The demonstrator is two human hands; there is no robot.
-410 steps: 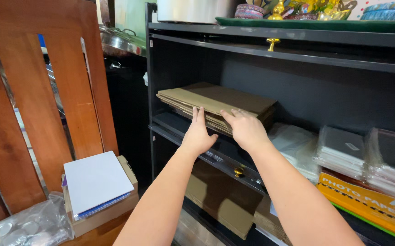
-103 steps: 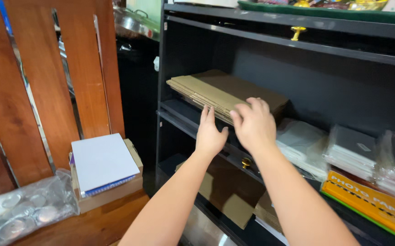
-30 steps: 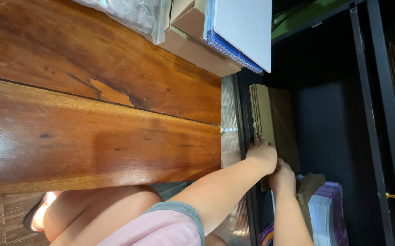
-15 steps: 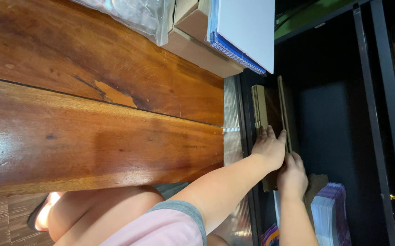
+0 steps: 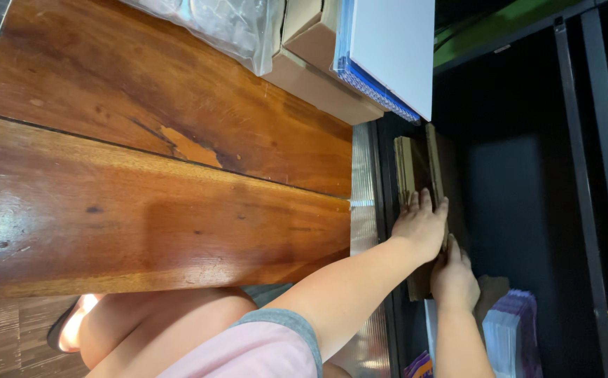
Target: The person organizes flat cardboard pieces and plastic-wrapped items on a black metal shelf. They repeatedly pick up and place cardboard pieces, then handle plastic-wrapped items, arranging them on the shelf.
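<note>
Seen with the head tilted sideways, two bare hands reach into a dark cabinet (image 5: pixel 528 175) beside a reddish wooden bench (image 5: pixel 157 189). The left hand (image 5: pixel 422 227) lies with fingers spread flat against a stack of brown cardboard sheets (image 5: pixel 416 168) standing on edge just inside the cabinet. The right hand (image 5: pixel 452 276), just beside it, presses the same stack, fingers loosely curled; whether it grips is unclear. A white-topped box (image 5: pixel 360 63) rests on the bench near the cabinet.
</note>
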